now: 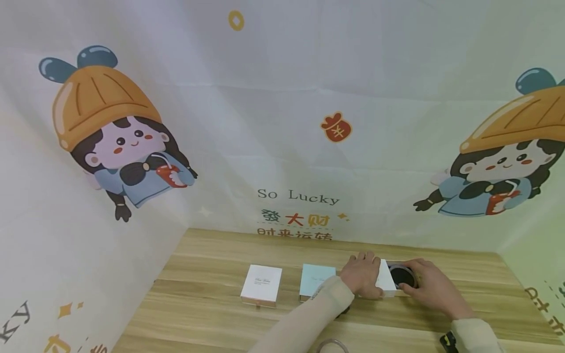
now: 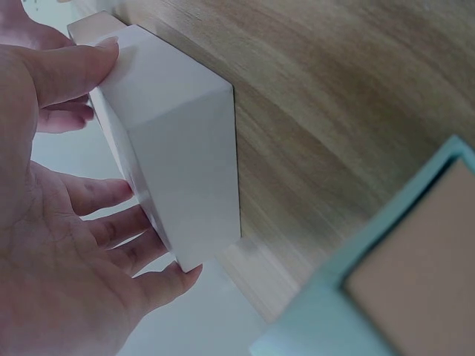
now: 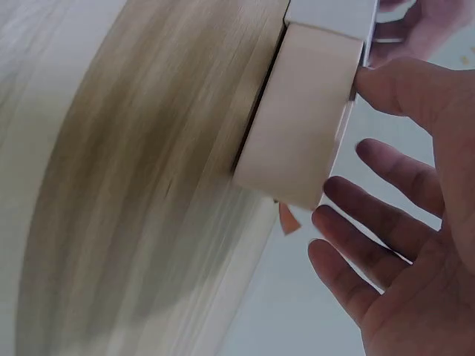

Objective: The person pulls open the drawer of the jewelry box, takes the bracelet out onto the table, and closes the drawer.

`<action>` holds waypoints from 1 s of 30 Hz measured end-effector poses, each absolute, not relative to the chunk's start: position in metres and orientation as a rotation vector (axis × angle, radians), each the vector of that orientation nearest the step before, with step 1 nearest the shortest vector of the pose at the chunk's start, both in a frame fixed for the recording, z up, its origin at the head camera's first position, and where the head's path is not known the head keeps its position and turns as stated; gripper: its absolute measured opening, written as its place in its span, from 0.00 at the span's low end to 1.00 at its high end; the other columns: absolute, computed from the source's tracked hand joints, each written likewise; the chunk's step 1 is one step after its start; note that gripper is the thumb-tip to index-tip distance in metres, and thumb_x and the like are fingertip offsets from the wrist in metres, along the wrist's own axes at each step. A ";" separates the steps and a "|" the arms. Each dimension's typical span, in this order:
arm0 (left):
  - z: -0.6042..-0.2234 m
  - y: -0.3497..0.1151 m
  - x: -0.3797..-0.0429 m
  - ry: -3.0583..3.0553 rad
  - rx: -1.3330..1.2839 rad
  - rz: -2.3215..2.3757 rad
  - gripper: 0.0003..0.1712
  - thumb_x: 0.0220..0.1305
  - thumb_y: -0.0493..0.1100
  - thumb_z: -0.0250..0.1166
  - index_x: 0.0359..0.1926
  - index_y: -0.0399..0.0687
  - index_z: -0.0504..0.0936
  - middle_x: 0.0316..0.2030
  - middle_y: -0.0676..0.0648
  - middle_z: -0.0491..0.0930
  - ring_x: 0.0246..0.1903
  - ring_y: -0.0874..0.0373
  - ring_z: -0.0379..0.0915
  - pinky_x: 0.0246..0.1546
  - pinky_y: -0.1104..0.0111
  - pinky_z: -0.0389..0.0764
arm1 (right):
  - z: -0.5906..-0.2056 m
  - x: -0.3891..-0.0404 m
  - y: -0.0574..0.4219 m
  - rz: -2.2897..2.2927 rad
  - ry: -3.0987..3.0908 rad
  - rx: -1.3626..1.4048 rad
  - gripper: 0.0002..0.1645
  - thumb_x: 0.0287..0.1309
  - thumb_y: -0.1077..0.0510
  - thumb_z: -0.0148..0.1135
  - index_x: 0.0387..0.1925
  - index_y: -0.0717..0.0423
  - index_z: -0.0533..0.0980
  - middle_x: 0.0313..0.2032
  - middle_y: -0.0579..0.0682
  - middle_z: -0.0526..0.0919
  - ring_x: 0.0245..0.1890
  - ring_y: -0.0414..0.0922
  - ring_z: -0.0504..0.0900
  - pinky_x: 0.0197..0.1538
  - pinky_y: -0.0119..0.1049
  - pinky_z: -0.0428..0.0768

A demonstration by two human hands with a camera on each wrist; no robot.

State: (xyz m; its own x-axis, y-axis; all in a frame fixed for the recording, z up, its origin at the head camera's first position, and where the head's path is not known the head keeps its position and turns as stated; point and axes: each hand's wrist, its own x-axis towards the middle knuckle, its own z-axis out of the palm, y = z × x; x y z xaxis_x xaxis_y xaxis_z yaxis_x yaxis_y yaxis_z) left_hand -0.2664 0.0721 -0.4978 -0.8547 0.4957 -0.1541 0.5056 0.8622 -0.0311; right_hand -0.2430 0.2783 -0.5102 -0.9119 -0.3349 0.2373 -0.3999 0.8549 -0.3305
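Note:
My left hand (image 1: 363,274) grips the white sleeve of a small drawer box (image 1: 386,279), thumb on one side and fingers on the other. The pale pink drawer (image 3: 300,119) stands partly out of the sleeve's right end. Inside the drawer lies a dark round piece with a grey ring (image 1: 402,277) around it; its exact kind is unclear. My right hand (image 1: 434,288) spans the drawer's outer end, with the thumb on the near edge and fingertips at the far side. The right wrist view shows the thumb touching the drawer's rim and the other fingers spread beside it.
A light teal box (image 1: 317,278) sits left of the left hand, partly behind that forearm. Farther left is another white box (image 1: 262,284) with a brownish front. A pale bangle (image 1: 332,341) lies at the near edge of view. A printed cloth (image 1: 291,162) hangs behind the wooden table.

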 end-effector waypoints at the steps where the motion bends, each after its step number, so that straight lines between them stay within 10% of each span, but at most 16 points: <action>1: -0.498 0.072 -0.266 2.892 0.784 -0.103 0.47 0.63 0.71 0.63 0.76 0.59 0.62 0.68 0.57 0.66 0.68 0.63 0.63 0.67 0.67 0.70 | -0.509 -0.243 0.276 0.558 -2.871 0.569 0.29 0.52 0.53 0.78 0.53 0.62 0.81 0.50 0.60 0.85 0.51 0.61 0.82 0.52 0.61 0.81; 30: -0.498 0.072 -0.268 2.881 0.792 -0.106 0.48 0.63 0.73 0.62 0.77 0.60 0.61 0.67 0.58 0.65 0.67 0.63 0.62 0.64 0.67 0.70 | -0.487 -0.265 0.251 0.422 -3.128 0.691 0.31 0.47 0.62 0.75 0.56 0.65 0.82 0.40 0.56 0.80 0.35 0.44 0.74 0.44 0.46 0.79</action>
